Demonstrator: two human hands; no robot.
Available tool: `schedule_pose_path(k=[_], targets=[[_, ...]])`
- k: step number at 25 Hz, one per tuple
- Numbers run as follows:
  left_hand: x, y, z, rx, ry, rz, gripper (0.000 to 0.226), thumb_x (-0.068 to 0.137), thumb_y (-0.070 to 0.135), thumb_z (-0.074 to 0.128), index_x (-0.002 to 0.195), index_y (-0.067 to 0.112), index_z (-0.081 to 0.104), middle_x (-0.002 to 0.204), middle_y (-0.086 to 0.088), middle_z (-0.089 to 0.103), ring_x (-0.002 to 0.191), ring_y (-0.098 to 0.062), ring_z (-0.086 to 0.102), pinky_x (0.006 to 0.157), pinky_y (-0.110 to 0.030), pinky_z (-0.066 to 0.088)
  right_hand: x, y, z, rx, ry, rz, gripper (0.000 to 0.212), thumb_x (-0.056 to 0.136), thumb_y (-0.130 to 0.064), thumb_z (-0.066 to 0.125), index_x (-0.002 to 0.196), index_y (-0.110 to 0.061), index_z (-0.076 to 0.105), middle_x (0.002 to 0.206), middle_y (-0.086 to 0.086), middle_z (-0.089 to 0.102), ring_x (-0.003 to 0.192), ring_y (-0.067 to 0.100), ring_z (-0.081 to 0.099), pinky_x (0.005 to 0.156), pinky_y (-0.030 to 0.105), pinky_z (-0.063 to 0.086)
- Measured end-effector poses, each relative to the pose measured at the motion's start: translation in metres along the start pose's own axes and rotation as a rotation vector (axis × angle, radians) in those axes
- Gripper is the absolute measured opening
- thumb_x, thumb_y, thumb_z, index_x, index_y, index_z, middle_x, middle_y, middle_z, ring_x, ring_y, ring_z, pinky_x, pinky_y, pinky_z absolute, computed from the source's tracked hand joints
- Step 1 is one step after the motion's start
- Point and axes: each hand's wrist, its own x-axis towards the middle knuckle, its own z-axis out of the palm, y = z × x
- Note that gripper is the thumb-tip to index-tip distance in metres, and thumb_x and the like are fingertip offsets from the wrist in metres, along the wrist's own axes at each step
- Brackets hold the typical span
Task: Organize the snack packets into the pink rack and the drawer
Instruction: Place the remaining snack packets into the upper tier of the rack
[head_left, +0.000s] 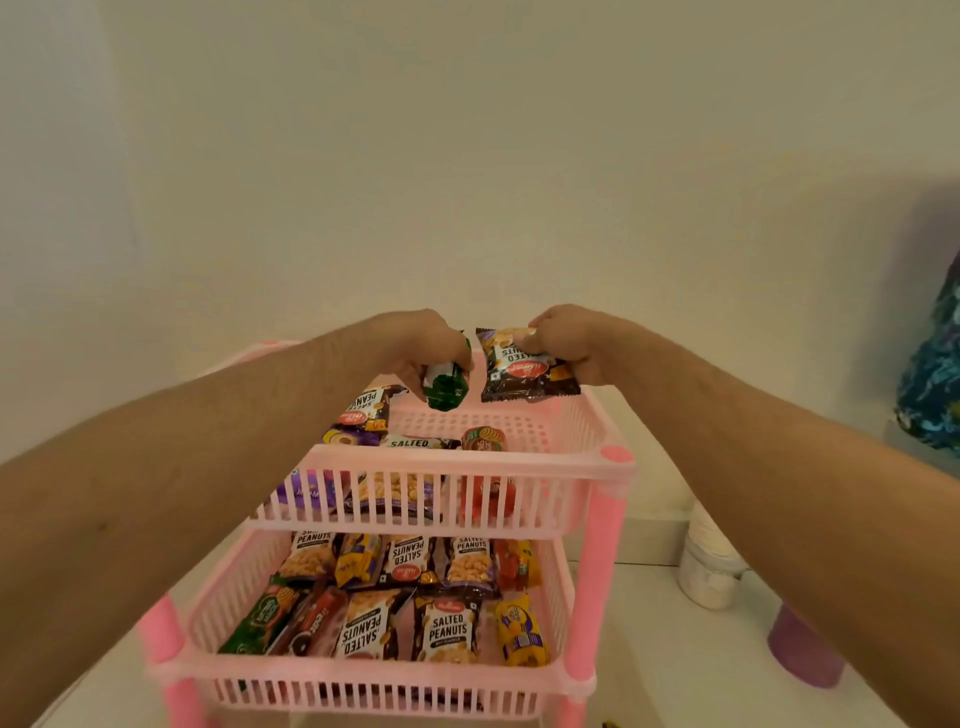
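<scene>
A salted-peanut packet (527, 370) is pinched by the right hand (566, 340), a green packet (445, 387) gripped in the left hand (415, 345) above the pink rack (519, 460) — both judged light, crinkly, slippery, best held at a sealed edge.

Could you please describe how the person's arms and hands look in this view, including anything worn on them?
Both forearms enter from the lower corners and are bare as far as the frame shows: no sleeves, watch, bracelets or gloves. The left hand and right hand show no rings on the parts visible, though the fingers are partly hidden. No markings or cables appear on either arm.
</scene>
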Motion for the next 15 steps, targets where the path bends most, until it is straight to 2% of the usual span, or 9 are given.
schedule_pose_path(k=[2, 4, 7, 9, 12, 15], targets=[[0.013, -0.002, 0.006, 0.031, -0.015, -0.042, 0.021, 0.088, 0.019, 0.067, 0.088, 0.002, 0.054, 0.097, -0.02, 0.063, 0.087, -0.035, 0.069, 0.06, -0.039, 0.061, 0.015, 0.001, 0.007, -0.064, -0.029, 0.032, 0.025, 0.097, -0.011, 0.057, 0.11, 0.009, 0.049, 0.106, 0.028, 0.064, 0.09, 0.039, 0.068, 0.074, 0.055, 0.058], [0.025, -0.007, 0.012, 0.076, -0.041, -0.092, 0.024, 0.089, 0.017, 0.066, 0.097, 0.001, 0.051, 0.098, -0.02, 0.059, 0.092, -0.036, 0.066, 0.066, -0.042, 0.06, 0.028, 0.003, 0.012, -0.125, -0.043, 0.068, 0.02, 0.098, -0.012, 0.055, 0.095, 0.005, 0.047, 0.105, 0.028, 0.063, 0.096, 0.041, 0.067, 0.084, 0.059, 0.055], [0.037, -0.014, 0.016, 0.142, -0.079, -0.141, 0.028, 0.09, 0.016, 0.065, 0.107, 0.002, 0.048, 0.1, -0.021, 0.056, 0.09, -0.036, 0.062, 0.07, -0.043, 0.059, 0.04, 0.008, 0.021, -0.202, -0.083, 0.12, 0.021, 0.1, -0.014, 0.051, 0.086, -0.001, 0.044, 0.091, 0.023, 0.061, 0.086, 0.037, 0.066, 0.088, 0.058, 0.053], [0.044, -0.019, 0.018, 0.172, -0.091, -0.155, 0.034, 0.091, 0.016, 0.064, 0.118, 0.001, 0.048, 0.109, -0.022, 0.054, 0.092, -0.037, 0.062, 0.073, -0.044, 0.059, 0.047, 0.011, 0.026, -0.239, -0.116, 0.156, 0.021, 0.101, -0.015, 0.049, 0.087, -0.001, 0.043, 0.089, 0.021, 0.06, 0.082, 0.036, 0.064, 0.09, 0.059, 0.051], [0.05, -0.024, 0.026, 0.222, -0.125, -0.192, 0.046, 0.094, 0.016, 0.06, 0.133, -0.001, 0.043, 0.126, -0.025, 0.052, 0.099, -0.038, 0.061, 0.071, -0.043, 0.057, 0.054, 0.017, 0.029, -0.299, -0.133, 0.203, 0.02, 0.103, -0.018, 0.045, 0.097, 0.001, 0.043, 0.089, 0.02, 0.06, 0.09, 0.036, 0.063, 0.092, 0.059, 0.051], [0.057, -0.025, 0.034, 0.25, -0.179, -0.209, 0.044, 0.095, 0.016, 0.058, 0.134, -0.001, 0.043, 0.134, -0.026, 0.05, 0.086, -0.034, 0.061, 0.066, -0.042, 0.056, 0.057, 0.026, 0.031, -0.324, -0.151, 0.243, 0.023, 0.105, -0.02, 0.04, 0.111, 0.001, 0.044, 0.088, 0.019, 0.061, 0.083, 0.031, 0.064, 0.09, 0.054, 0.053]])
